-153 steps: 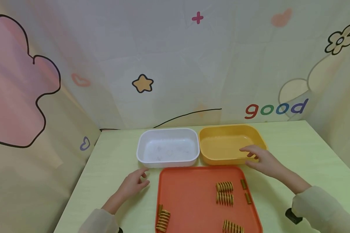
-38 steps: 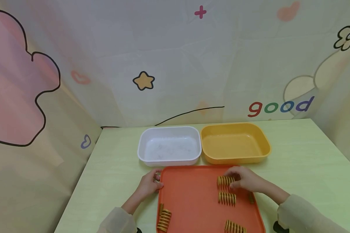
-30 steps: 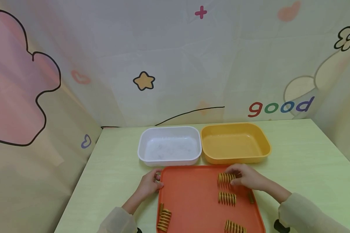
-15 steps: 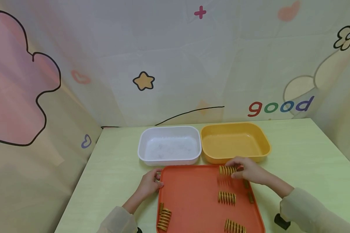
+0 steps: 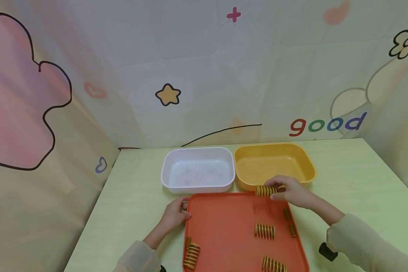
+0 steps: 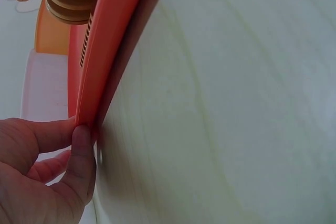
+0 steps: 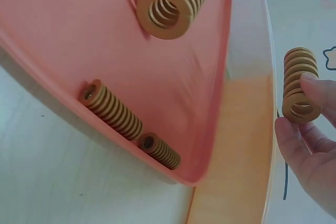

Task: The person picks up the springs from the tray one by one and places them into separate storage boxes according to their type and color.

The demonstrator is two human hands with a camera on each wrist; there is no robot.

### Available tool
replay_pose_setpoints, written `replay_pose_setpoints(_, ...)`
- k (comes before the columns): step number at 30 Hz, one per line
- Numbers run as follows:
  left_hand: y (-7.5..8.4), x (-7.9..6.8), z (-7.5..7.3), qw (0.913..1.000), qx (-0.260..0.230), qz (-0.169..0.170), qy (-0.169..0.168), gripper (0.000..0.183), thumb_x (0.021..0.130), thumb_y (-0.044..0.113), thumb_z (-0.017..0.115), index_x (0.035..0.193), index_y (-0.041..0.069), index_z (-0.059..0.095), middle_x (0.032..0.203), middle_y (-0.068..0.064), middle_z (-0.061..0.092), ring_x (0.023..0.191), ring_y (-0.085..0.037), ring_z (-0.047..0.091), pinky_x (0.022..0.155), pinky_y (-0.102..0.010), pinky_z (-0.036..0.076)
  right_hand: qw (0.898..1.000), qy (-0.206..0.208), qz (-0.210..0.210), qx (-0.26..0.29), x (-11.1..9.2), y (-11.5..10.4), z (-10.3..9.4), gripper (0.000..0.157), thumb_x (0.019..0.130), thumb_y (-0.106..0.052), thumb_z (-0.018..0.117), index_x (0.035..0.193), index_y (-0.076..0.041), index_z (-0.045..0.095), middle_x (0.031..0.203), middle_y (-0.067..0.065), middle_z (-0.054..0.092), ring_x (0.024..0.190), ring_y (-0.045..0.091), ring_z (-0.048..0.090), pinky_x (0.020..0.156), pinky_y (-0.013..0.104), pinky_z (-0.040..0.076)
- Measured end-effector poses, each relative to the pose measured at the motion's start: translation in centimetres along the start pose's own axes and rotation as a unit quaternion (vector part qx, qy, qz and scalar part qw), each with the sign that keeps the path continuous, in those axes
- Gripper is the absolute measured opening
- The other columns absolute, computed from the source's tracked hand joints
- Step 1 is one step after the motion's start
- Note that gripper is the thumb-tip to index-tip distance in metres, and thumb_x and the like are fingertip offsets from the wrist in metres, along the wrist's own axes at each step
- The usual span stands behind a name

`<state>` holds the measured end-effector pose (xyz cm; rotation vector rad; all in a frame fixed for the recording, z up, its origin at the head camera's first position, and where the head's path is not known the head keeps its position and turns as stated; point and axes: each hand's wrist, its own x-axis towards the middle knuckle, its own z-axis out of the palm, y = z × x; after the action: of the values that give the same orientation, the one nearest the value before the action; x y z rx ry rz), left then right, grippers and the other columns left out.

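Note:
A large brass-coloured coil spring (image 5: 265, 190) is pinched between the thumb and fingers of my right hand (image 5: 295, 192), raised over the far edge of the red-orange tray (image 5: 221, 230) and overlapping the yellow bin's front. The right wrist view shows the spring (image 7: 300, 80) gripped near one end, its hollow end visible. My left hand (image 5: 172, 214) holds the tray's left rim, thumb on one side and fingers on the other, as the left wrist view shows at the rim (image 6: 107, 61). Two large springs lie on the tray's right half, one in the middle (image 5: 264, 231) and one nearer (image 5: 274, 264).
Two small springs line the tray's right wall, the farther one (image 5: 286, 214) near the corner. At the left wall lie a large spring (image 5: 192, 256) and a small spring (image 5: 188, 242). Behind the tray stand a white bin (image 5: 198, 190) and a yellow bin (image 5: 275, 147), side by side.
My left hand has come to the tray's left rim and taken hold. My right hand has taken the farthest large spring and lifted it up and away toward the yellow bin.

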<state>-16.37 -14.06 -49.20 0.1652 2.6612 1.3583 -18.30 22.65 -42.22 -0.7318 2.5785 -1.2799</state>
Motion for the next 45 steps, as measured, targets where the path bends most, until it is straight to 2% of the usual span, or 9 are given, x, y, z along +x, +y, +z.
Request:
replay_pose_setpoints(5, -0.1, 0.0, 0.1, 1.0000, 0.009, 0.003, 0.001, 0.046, 0.069, -0.009, 0.062, 0.113, -0.005, 0.052, 0.077, -0.008, 0.050, 0.055, -0.009, 0.044, 0.046, -0.020, 0.042, 1.000, 0.004, 0.004, -0.011, 0.3, 0.2, -0.1, 0.029, 0.075, -0.003, 0.065, 0.104, 0.001, 0.059, 0.097, 0.011, 0.059, 0.083, 0.009, 0.050, 0.075, 0.026, 0.050)
replay_pose_setpoints(14, -0.1, -0.1, 0.1, 0.9998, 0.018, 0.003, 0.001, 0.045, 0.069, -0.008, 0.063, 0.113, -0.005, 0.052, 0.078, -0.008, 0.051, 0.056, -0.010, 0.043, 0.047, -0.020, 0.040, 1.000, 0.015, 0.011, -0.001, 0.9, 0.1, -0.5, 0.030, 0.075, -0.001, 0.064, 0.104, 0.003, 0.059, 0.100, 0.016, 0.059, 0.086, 0.023, 0.052, 0.075, 0.027, 0.050)
replay_pose_setpoints(18, 0.0, -0.1, 0.1, 0.9999, 0.014, 0.002, 0.000, 0.045, 0.069, -0.008, 0.063, 0.113, -0.005, 0.052, 0.078, -0.008, 0.051, 0.057, -0.010, 0.043, 0.047, -0.020, 0.041, 1.000, 0.021, 0.011, 0.006, 1.0, -0.1, -0.8, 0.030, 0.075, -0.001, 0.064, 0.105, 0.004, 0.059, 0.101, 0.018, 0.059, 0.088, 0.025, 0.051, 0.075, 0.028, 0.050)
replay_pose_setpoints(25, 0.0, -0.1, 0.1, 1.0000, 0.001, -0.004, -0.003, 0.045, 0.070, -0.009, 0.063, 0.113, -0.005, 0.051, 0.079, -0.009, 0.050, 0.056, -0.010, 0.043, 0.047, -0.020, 0.042, 0.999, 0.030, 0.024, -0.002, 1.8, 0.1, -1.2, 0.032, 0.076, -0.005, 0.065, 0.107, 0.003, 0.059, 0.103, 0.017, 0.059, 0.091, 0.025, 0.052, 0.076, 0.023, 0.049)
replay_pose_setpoints(33, -0.1, 0.0, 0.1, 0.9999, 0.009, 0.006, 0.000, 0.045, 0.069, -0.008, 0.063, 0.113, -0.005, 0.052, 0.078, -0.009, 0.051, 0.056, -0.009, 0.043, 0.047, -0.019, 0.039, 0.999, 0.039, 0.020, -0.010, 2.7, 0.8, -1.4, 0.032, 0.076, -0.005, 0.065, 0.106, 0.004, 0.058, 0.102, 0.017, 0.059, 0.093, 0.026, 0.053, 0.079, 0.031, 0.049)
replay_pose_setpoints(41, 0.0, 0.0, -0.1, 0.9999, 0.013, 0.007, 0.004, 0.045, 0.069, -0.008, 0.064, 0.112, -0.005, 0.053, 0.077, -0.008, 0.051, 0.056, -0.010, 0.042, 0.047, -0.019, 0.038, 0.999, 0.043, 0.023, -0.010, 3.4, 1.2, -1.5, 0.032, 0.077, -0.004, 0.064, 0.107, 0.004, 0.058, 0.103, 0.018, 0.059, 0.093, 0.026, 0.053, 0.075, 0.020, 0.048)
replay_pose_setpoints(45, -0.1, 0.1, -0.1, 0.9999, 0.014, 0.005, 0.004, 0.045, 0.069, -0.008, 0.064, 0.112, -0.005, 0.053, 0.077, -0.007, 0.051, 0.057, -0.010, 0.042, 0.048, -0.019, 0.038, 0.999, 0.043, 0.028, -0.008, 3.8, 1.4, -1.5, 0.032, 0.078, -0.004, 0.063, 0.109, 0.004, 0.057, 0.104, 0.019, 0.058, 0.094, 0.029, 0.054, 0.074, 0.020, 0.048)
